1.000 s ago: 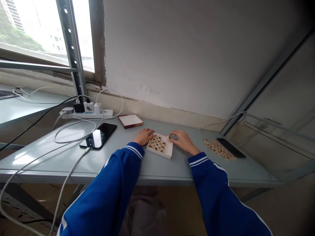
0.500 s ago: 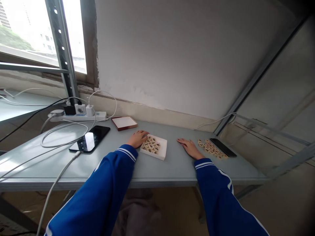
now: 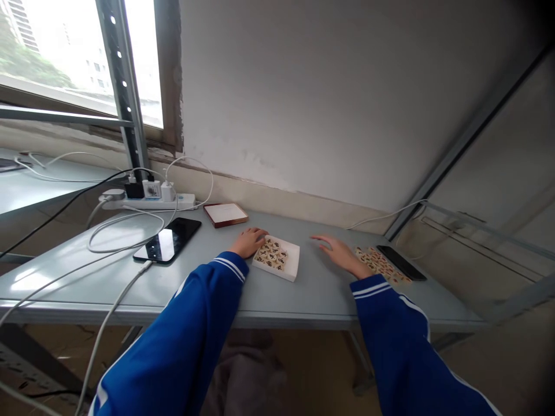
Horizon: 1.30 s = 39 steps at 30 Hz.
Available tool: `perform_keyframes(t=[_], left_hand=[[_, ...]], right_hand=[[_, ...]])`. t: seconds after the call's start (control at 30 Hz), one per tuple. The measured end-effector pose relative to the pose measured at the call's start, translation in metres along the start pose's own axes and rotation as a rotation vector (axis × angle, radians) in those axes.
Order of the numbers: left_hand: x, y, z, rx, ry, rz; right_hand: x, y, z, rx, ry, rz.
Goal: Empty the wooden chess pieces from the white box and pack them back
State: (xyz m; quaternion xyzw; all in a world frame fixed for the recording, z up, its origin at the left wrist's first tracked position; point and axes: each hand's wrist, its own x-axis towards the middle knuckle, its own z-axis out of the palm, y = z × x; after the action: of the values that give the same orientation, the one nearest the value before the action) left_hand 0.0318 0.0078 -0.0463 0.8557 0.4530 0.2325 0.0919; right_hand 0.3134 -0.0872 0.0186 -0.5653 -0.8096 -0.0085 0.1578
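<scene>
A shallow white open box (image 3: 293, 261) stands on the grey desk in front of me, with several round xiangqi pieces (image 3: 273, 255) marked in dark characters in its left part. My left hand (image 3: 248, 242) lies palm down against the box's left side, fingers stretched out and the fingertips by its back left corner. To the right of the box, my right hand (image 3: 336, 252) hovers over the desk with fingers apart and nothing in them. Just beyond its wrist, a spread of loose xiangqi pieces (image 3: 381, 264) with reddish markings lies on the desk, partly covered by that forearm.
A brown-edged box lid (image 3: 228, 214) lies inside up at the back. On the left are a plugged-in black phone (image 3: 184, 231), looping white cables and a power strip (image 3: 186, 201). A black flat object (image 3: 401, 263) lies at the right, near the metal frame post (image 3: 451, 156).
My right hand has lifted off the desk, its fingers tilting and parting. My left hand stays beside the box. The whole view has shifted slightly.
</scene>
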Motion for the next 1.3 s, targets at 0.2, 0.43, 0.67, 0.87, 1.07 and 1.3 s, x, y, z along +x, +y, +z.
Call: perform_keyframes(t=[0.2, 0.43, 0.67, 0.87, 1.07, 1.3], left_hand=[[-0.002, 0.003, -0.001, 0.018, 0.007, -0.003], [-0.001, 0.002, 0.0, 0.018, 0.013, -0.014], [0.0, 0.001, 0.0, 0.017, 0.001, -0.006], [0.002, 0.0, 0.001, 0.005, 0.001, -0.005], [-0.001, 0.003, -0.002, -0.009, -0.003, -0.005], [-0.002, 0.002, -0.002, -0.004, -0.006, -0.008]], right_hand=[[0.039, -0.076, 0.026, -0.058, -0.188, -0.089], [0.037, -0.079, 0.032, 0.102, -0.158, -0.018], [0.011, -0.027, 0.017, 0.175, 0.148, 0.087], [-0.054, 0.071, 0.01, -0.12, 0.078, 0.25], [-0.077, 0.097, 0.005, -0.525, 0.178, 0.366], [-0.019, -0.029, 0.004, -0.023, -0.003, -0.093]])
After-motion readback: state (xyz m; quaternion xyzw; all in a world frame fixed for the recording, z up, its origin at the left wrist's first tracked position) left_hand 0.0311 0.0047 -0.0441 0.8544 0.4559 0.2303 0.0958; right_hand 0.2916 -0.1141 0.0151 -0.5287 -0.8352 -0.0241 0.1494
